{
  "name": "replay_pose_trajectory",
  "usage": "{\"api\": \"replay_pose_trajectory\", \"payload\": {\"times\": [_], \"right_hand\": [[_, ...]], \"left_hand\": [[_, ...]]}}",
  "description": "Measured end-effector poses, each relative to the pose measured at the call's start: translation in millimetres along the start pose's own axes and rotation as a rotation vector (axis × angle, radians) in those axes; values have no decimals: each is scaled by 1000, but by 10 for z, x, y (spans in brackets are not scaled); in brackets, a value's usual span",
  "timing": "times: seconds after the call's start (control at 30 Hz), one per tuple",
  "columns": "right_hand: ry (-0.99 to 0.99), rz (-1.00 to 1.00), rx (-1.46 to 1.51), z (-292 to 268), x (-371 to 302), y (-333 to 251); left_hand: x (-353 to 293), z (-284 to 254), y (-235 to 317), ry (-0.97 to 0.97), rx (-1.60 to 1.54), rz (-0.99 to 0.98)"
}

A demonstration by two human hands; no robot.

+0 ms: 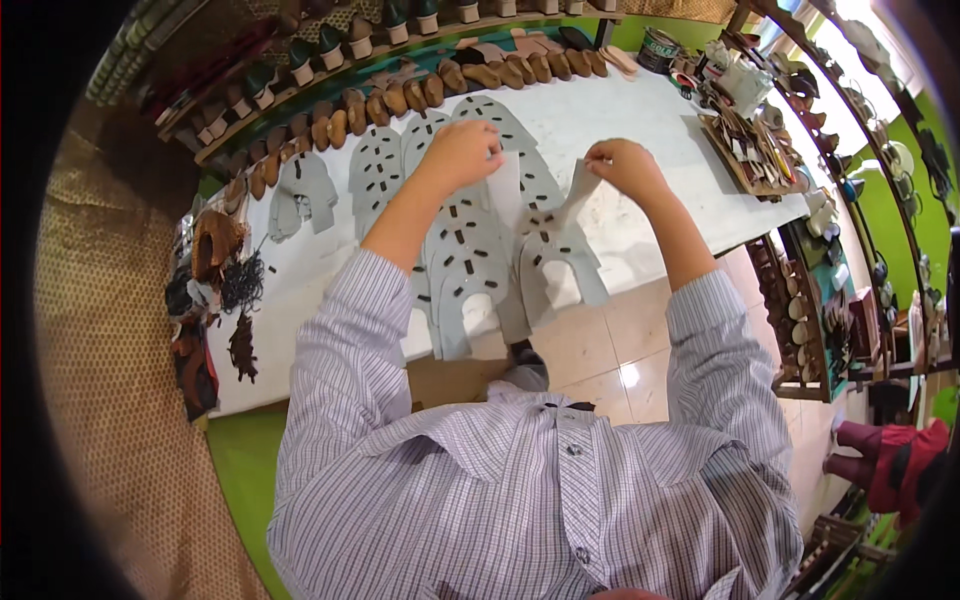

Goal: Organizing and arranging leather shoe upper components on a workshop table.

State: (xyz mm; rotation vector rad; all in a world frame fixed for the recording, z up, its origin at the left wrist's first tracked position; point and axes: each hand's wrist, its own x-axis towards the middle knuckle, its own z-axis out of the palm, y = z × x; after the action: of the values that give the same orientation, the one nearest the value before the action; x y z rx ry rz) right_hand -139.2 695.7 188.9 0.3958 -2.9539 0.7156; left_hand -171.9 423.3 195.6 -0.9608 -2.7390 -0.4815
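Note:
Both hands are raised over the white worktable [640, 150]. Between them hangs a grey, curved cut piece [507, 195], probably a shoe upper. My left hand [463, 155] is closed with fingertips and thumb pinched at one pale end of it. A corner of the grey material is pinched in my right hand [627, 168], thumb against fingers. Below and beside them lie overlapping grey U-shaped shoe pieces [468, 265], laid in columns, with small dark strips [460, 237] on them. How the held piece joins the ones underneath is hard to make out.
Brown shoe lasts [415, 95] line the table's back edge, below a shelf of more lasts [330, 45]. A smaller grey group [302, 195] and dark scraps [218, 245] are at left. A tool tray [755, 155] and tin [658, 48] stand right. A person in red [890, 455] is lower right.

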Motion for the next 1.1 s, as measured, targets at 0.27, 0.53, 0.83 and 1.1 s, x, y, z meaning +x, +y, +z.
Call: {"api": "replay_pose_trajectory", "payload": {"times": [0.27,0.53,0.83,1.1], "right_hand": [[294,109,-161,86,1628,808],[147,2,-351,1158,1992,1415],[283,-98,-67,1303,1840,1655],[63,-123,-132,1279,1729,1667]], "left_hand": [[1558,512,-737,452,95,-176],[1598,1833,-918,345,162,-180],[1487,2241,-818,291,150,-282],[1252,2217,-625,175,85,-519]]}}
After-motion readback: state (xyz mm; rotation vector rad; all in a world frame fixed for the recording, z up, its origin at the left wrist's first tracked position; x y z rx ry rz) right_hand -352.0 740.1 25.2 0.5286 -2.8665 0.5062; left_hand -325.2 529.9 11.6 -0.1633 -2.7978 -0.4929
